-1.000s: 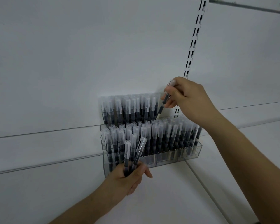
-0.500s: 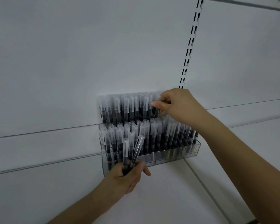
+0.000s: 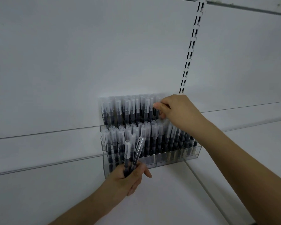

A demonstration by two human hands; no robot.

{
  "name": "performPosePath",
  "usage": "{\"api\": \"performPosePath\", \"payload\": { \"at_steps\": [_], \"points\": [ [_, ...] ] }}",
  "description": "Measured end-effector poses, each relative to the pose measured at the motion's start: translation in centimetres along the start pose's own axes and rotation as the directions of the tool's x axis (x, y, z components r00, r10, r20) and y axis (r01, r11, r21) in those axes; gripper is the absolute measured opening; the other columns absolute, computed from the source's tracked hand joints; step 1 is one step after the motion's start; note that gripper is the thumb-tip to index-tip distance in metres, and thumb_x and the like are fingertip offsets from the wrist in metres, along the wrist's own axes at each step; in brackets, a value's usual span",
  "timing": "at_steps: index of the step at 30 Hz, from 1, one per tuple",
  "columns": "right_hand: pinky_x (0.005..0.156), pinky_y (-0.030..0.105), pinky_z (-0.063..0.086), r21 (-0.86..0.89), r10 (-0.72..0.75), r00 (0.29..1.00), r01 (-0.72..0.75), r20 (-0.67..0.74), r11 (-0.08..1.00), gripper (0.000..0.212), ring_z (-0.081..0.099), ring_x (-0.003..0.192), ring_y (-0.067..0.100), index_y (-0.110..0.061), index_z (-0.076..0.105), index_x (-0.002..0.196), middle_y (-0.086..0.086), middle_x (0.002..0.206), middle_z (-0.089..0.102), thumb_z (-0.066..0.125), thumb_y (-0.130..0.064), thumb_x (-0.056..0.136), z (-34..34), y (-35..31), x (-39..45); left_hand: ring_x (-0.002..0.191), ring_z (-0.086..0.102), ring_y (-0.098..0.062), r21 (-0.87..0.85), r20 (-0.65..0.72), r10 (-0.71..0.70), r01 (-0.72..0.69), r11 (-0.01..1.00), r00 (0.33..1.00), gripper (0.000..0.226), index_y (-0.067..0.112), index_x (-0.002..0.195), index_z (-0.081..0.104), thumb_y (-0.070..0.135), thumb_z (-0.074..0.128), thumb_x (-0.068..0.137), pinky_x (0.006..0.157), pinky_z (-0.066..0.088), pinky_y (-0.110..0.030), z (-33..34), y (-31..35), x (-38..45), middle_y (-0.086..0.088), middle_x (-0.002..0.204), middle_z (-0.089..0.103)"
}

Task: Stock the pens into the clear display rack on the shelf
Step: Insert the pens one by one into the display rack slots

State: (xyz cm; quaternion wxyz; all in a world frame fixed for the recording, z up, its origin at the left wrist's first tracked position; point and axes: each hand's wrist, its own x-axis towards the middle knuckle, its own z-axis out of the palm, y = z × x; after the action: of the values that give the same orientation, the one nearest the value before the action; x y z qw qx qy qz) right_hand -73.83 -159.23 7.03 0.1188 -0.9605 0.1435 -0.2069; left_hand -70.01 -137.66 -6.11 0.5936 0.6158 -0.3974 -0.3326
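Nearest to me, my left hand has its fingers curled round a small bunch of spare pens, gripping them by their dark barrels so the clear caps fan upward in front of the lower tier. It sits just below and in front of the left end of the clear display rack, whose front wall stands just behind my knuckles. Below and to the right of that hand I see bare white shelf surface. Farther up, my right hand reaches across to the right end of the upper tier, thumb and forefinger pinched on the cap of a single pen that stands at the end of the top row of pens. The lower row of pens is packed tight beneath my right wrist. Beyond the rack the white back panel rises flat, with a slotted upright running up just right of my right hand.
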Motion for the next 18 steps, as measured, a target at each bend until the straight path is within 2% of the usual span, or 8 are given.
{"api": "performPosePath", "payload": {
  "at_steps": [3,5,9,11,12,14,15,18],
  "points": [
    [0.08,0.03,0.049,0.011,0.004,0.995,-0.005,0.096,1.0,0.049,0.063,0.073,0.011,-0.002,0.067,0.087,0.003,0.086,0.075,0.041,-0.04,0.103,-0.6,-0.3,0.0,0.046,0.033,-0.014,-0.002,-0.001,-0.003,0.003,1.0,1.0,0.034,0.014,0.086,0.069,0.039,0.047,0.094,0.049,0.03,-0.029,-0.1,0.0,0.0,0.0,0.051,0.039],
    [0.076,0.029,0.045,-0.028,-0.003,0.989,0.007,0.145,1.0,0.05,0.062,0.078,0.015,-0.001,0.065,0.093,0.005,0.09,0.073,0.037,-0.04,0.105,-1.0,-0.3,0.0,0.046,0.032,-0.014,0.0,0.003,0.002,-0.002,1.0,1.0,0.034,0.014,0.086,0.069,0.038,0.047,0.095,0.048,0.03,-0.029,0.0,0.0,0.0,0.0,0.051,0.039],
    [0.073,0.034,0.044,-0.185,0.036,0.977,0.003,0.208,0.983,0.057,0.053,0.068,0.02,-0.003,0.056,0.079,0.005,0.072,0.056,0.029,-0.048,0.104,-1.4,-0.7,-0.3,0.045,0.033,-0.014,-0.002,0.009,0.001,-0.001,1.0,1.0,0.033,0.013,0.087,0.069,0.036,0.047,0.095,0.048,0.031,-0.028,-0.1,0.0,0.0,0.0,0.05,0.041],
    [0.079,0.037,0.048,-0.319,0.008,0.997,0.015,0.071,0.948,0.059,0.056,0.074,0.016,-0.012,0.062,0.084,0.0,0.08,0.058,0.027,-0.057,0.1,-1.3,-0.8,-1.4,0.045,0.033,-0.013,-0.032,0.016,-0.003,0.004,0.999,1.0,0.034,0.008,0.088,0.068,0.036,0.048,0.094,0.048,0.03,-0.028,-0.1,0.0,0.1,0.0,0.05,0.041],
    [0.081,0.036,0.049,-0.296,-0.027,0.996,0.002,-0.082,0.955,0.056,0.057,0.076,0.013,-0.017,0.065,0.089,-0.003,0.085,0.06,0.03,-0.059,0.098,-1.3,-0.9,-2.3,0.044,0.033,-0.013,-0.042,0.016,-0.005,0.006,0.999,1.0,0.036,0.005,0.089,0.068,0.036,0.049,0.093,0.048,0.03,-0.027,-0.1,0.1,0.1,0.0,0.05,0.04],
    [0.074,0.029,0.05,-0.047,-0.008,0.953,-0.007,-0.302,0.999,0.044,0.055,0.071,0.003,-0.025,0.065,0.088,-0.013,0.081,0.06,0.039,-0.061,0.094,-1.1,-1.7,-5.0,0.044,0.033,-0.012,-0.036,0.01,-0.009,0.009,0.999,1.0,0.037,0.004,0.087,0.066,0.036,0.049,0.092,0.047,0.031,-0.026,-0.1,0.1,0.1,0.002,0.049,0.041],
    [0.067,0.022,0.048,0.092,0.025,0.958,0.002,-0.287,0.996,0.043,0.054,0.067,0.001,-0.028,0.065,0.084,-0.014,0.074,0.059,0.042,-0.064,0.09,-0.7,-2.2,-6.5,0.044,0.034,-0.012,-0.029,0.006,-0.005,0.006,1.0,1.0,0.036,0.006,0.085,0.066,0.038,0.05,0.092,0.047,0.03,-0.027,-0.1,0.0,0.1,0.003,0.049,0.041],
    [0.059,0.012,0.043,0.381,0.052,0.999,-0.05,0.005,0.923,0.048,0.057,0.065,-0.001,-0.029,0.069,0.076,-0.016,0.066,0.062,0.05,-0.072,0.074,2.1,-3.2,-9.6,0.043,0.033,-0.011,-0.017,0.006,0.008,-0.007,1.0,1.0,0.033,0.013,0.08,0.068,0.041,0.053,0.092,0.048,0.029,-0.029,-0.1,-0.3,0.2,0.002,0.049,0.04]
  ]
}}
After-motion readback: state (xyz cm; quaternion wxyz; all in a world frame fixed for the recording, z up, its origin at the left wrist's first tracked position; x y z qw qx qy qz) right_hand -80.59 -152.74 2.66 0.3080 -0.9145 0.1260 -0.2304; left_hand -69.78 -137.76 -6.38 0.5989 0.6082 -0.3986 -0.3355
